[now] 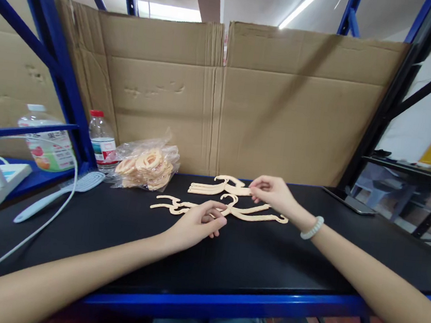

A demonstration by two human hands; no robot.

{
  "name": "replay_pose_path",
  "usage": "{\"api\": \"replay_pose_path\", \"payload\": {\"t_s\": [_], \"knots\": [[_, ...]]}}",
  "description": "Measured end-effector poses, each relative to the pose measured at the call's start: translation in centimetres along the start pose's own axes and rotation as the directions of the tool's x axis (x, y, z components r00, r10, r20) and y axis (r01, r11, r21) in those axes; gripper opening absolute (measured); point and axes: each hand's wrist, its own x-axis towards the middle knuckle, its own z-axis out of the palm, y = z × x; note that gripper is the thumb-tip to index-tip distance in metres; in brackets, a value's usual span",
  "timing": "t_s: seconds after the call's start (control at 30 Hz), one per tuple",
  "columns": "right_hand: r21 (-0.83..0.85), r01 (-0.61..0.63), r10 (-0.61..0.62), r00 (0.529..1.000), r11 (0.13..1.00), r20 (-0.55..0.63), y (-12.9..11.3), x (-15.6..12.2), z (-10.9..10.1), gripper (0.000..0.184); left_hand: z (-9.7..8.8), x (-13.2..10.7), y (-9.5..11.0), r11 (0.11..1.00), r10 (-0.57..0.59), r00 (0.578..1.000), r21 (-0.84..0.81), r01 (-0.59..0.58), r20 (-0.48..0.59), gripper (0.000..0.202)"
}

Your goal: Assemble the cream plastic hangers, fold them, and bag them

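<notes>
Beige folding clothes hangers lie in two groups on the black tabletop. My left hand (pixel 201 221) is curled over the near clothes hanger (pixel 251 217), its fingers bent around the part left of the hook. Folded arms of the near group stick out to the left of that hand. Farther back is a folded group of clothes hangers (pixel 208 187) with its hook lying toward the cardboard. Thumb and fingertips of my right hand (pixel 272 193) pinch the right end of this far group. The part inside each grip is mostly hidden by fingers.
Ring-shaped beige pieces fill a clear plastic bag (pixel 148 167) at the back left. Beside it stand a red-capped bottle (pixel 102 141) and a fly swatter (pixel 64 193). A white cable (pixel 49 220) crosses the left side. A phone (pixel 349 201) lies back right, before the cardboard wall (pixel 303 109).
</notes>
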Motion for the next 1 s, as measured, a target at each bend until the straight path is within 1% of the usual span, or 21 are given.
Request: {"api": "replay_pose_path", "payload": {"t_s": [0.07, 0.1, 0.13, 0.2, 0.27, 0.3, 0.33, 0.37, 0.43, 0.5, 0.6, 0.67, 0.73, 0.87, 0.93, 1.0], "knots": [[0.060, 0.056, -0.064, 0.989, 0.997, 0.134, -1.7, -1.4, 3.1, 0.019, 0.3, 0.0, 0.0, 0.986, -0.090, 0.996, -0.144, 0.085, -0.028, 0.038], [0.073, 0.081, -0.094, 0.976, 0.994, 0.197, -2.4, -2.0, 4.1, 0.018, 0.3, 0.0, 0.0, 0.977, -0.114, 0.993, -0.186, 0.105, -0.040, 0.036], [0.086, 0.090, -0.109, 0.960, 0.992, 0.259, -2.8, -2.5, 4.9, 0.019, 0.3, 0.1, -0.1, 0.970, -0.126, 0.991, -0.217, 0.112, -0.051, 0.035], [0.085, 0.106, -0.129, 0.931, 0.991, 0.343, -3.0, -2.8, 5.2, 0.019, 0.3, 0.2, -0.3, 0.960, -0.135, 0.988, -0.258, 0.113, -0.069, 0.034], [0.004, 0.157, -0.149, 0.927, 0.988, 0.343, -2.2, -2.1, 4.3, 0.018, 0.1, 0.4, -0.4, 0.951, -0.140, 0.986, -0.288, 0.109, -0.088, 0.032], [-0.083, 0.199, -0.165, 0.936, 0.976, 0.310, -1.4, -1.5, 3.4, 0.017, 0.1, 0.4, -0.5, 0.947, -0.143, 0.985, -0.303, 0.107, -0.101, 0.031], [-0.209, 0.243, -0.181, 0.944, 0.947, 0.277, -0.5, -0.7, 2.5, 0.014, -0.1, 0.5, -0.4, 0.943, -0.146, 0.982, -0.317, 0.102, -0.119, 0.029], [-0.352, 0.274, -0.190, 0.948, 0.895, 0.255, 0.6, 0.0, 1.4, 0.013, -0.2, 0.6, -0.4, 0.939, -0.148, 0.979, -0.331, 0.095, -0.140, 0.028], [-0.610, 0.265, -0.178, 0.964, 0.747, 0.200, 2.8, 1.5, -0.5, 0.014, -0.6, 0.6, -0.2, 0.929, -0.152, 0.971, -0.362, 0.077, -0.183, 0.026], [-0.716, 0.243, -0.141, 0.970, 0.654, 0.200, 4.8, 2.5, -1.9, 0.016, -1.1, 0.7, 0.1, 0.915, -0.157, 0.961, -0.399, 0.055, -0.227, 0.025], [-0.767, 0.275, -0.130, 0.961, 0.580, 0.246, 6.6, 3.3, -2.6, 0.014, -2.0, 1.1, 0.2, 0.884, -0.175, 0.941, -0.467, 0.021, -0.290, 0.026], [-0.778, 0.308, -0.153, 0.951, 0.547, 0.269, 7.0, 3.5, -2.4, 0.009, -2.6, 1.4, 0.3, 0.861, -0.199, 0.926, -0.508, 0.009, -0.320, 0.026], [-0.785, 0.315, -0.168, 0.949, 0.533, 0.268, 7.1, 3.5, -2.1, 0.004, -3.1, 1.7, 0.2, 0.845, -0.219, 0.916, -0.535, 0.006, -0.336, 0.024], [-0.774, 0.313, -0.191, 0.950, 0.550, 0.249, 6.8, 3.5, -1.6, 0.006, -4.0, 2.1, 0.2, 0.836, -0.225, 0.908, -0.549, -0.007, -0.354, 0.023], [-0.747, 0.316, -0.216, 0.948, 0.585, 0.233, 6.5, 3.4, -1.6, 0.004, -4.4, 2.2, 0.1, 0.835, -0.231, 0.906, -0.550, -0.003, -0.355, 0.024], [-0.709, 0.294, -0.216, 0.955, 0.641, 0.201, 6.1, 3.3, -1.7, 0.003, -5.0, 2.4, -0.2, 0.837, -0.220, 0.910, -0.548, -0.010, -0.352, 0.027]]}}
